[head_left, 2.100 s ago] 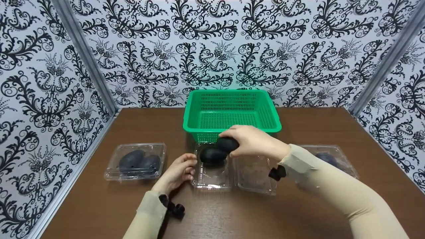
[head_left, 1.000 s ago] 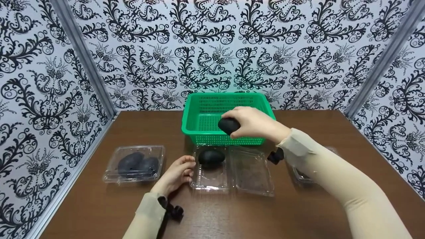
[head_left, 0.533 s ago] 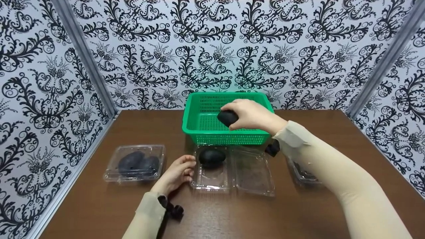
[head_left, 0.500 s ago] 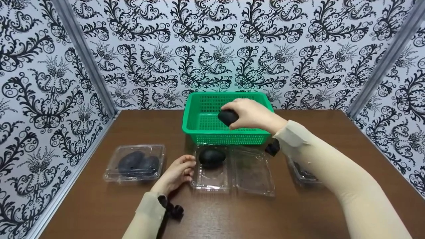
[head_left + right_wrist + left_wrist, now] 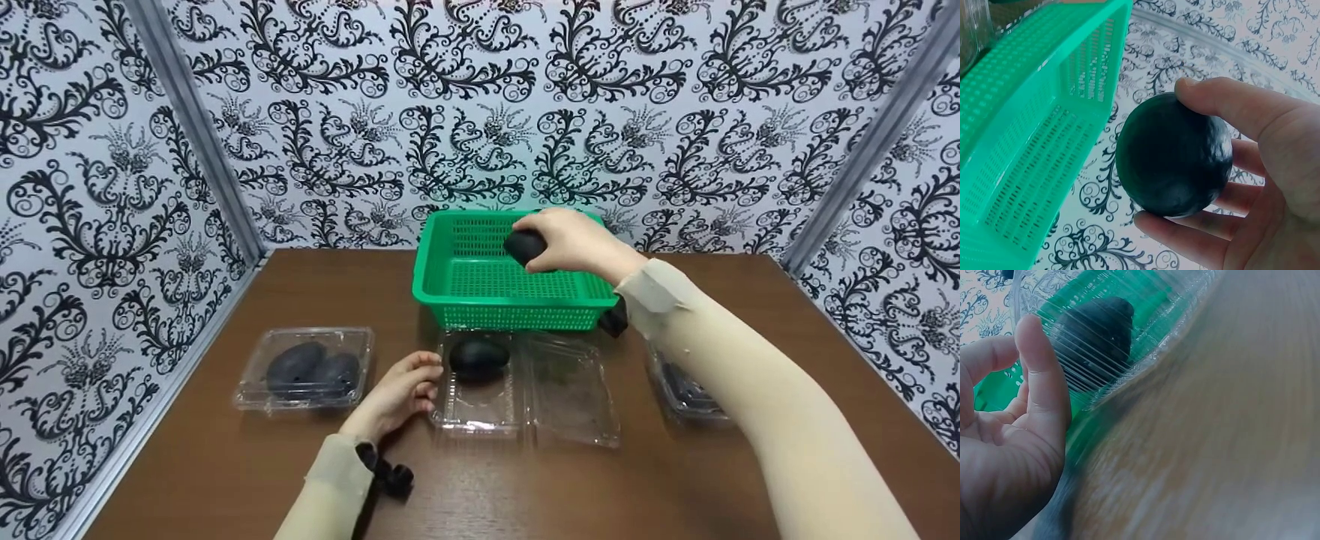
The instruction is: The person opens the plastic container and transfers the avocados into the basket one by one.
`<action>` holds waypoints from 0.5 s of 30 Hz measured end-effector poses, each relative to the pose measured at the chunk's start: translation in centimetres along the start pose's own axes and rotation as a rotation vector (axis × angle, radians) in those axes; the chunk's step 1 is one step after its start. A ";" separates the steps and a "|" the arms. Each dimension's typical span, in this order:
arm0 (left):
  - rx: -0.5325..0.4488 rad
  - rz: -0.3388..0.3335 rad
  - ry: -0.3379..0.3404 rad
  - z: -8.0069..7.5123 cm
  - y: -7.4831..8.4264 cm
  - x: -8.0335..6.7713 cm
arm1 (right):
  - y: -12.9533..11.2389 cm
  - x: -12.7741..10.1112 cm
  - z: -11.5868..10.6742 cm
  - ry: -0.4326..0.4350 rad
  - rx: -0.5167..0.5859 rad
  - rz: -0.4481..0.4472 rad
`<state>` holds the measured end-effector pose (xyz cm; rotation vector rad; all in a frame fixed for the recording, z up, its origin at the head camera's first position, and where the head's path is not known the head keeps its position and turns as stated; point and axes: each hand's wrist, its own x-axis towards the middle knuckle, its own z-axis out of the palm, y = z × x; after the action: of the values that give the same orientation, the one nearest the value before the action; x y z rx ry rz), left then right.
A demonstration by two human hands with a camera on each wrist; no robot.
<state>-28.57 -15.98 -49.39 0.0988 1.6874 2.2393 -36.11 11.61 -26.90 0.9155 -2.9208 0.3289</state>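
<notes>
My right hand (image 5: 574, 238) holds a dark avocado (image 5: 525, 247) over the green basket (image 5: 517, 301), fingers and thumb curled round its sides. In the right wrist view the avocado (image 5: 1171, 154) appears round and blackish, with the basket (image 5: 1055, 121) to its left. A second avocado (image 5: 478, 357) lies in the back of an open clear plastic clamshell (image 5: 480, 412) in front of the basket; its lid (image 5: 574, 397) is folded out to the right. My left hand (image 5: 401, 390) rests beside the clamshell, loosely bent fingers at its left rim. The left wrist view shows that avocado (image 5: 1095, 334) through ribbed plastic.
A closed clamshell (image 5: 255, 390) with two avocados stands on the left of the brown table (image 5: 480, 495). Another clamshell (image 5: 694, 409) with dark contents stands at the right, partly hidden by my right forearm. Patterned wall panels (image 5: 480, 97) enclose the back and sides.
My right hand has lifted one avocado out of the open clamshell and carried it up and back over the basket. My left hand has stayed at the clamshell's left rim.
</notes>
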 end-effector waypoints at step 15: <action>0.017 0.015 -0.012 0.0 0.0 0.1 | 3.1 1.7 0.7 0.057 0.020 0.056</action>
<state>-28.69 -15.90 -49.44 0.1291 1.7056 2.2310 -39.30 12.96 -27.97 0.8136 -2.9010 0.3813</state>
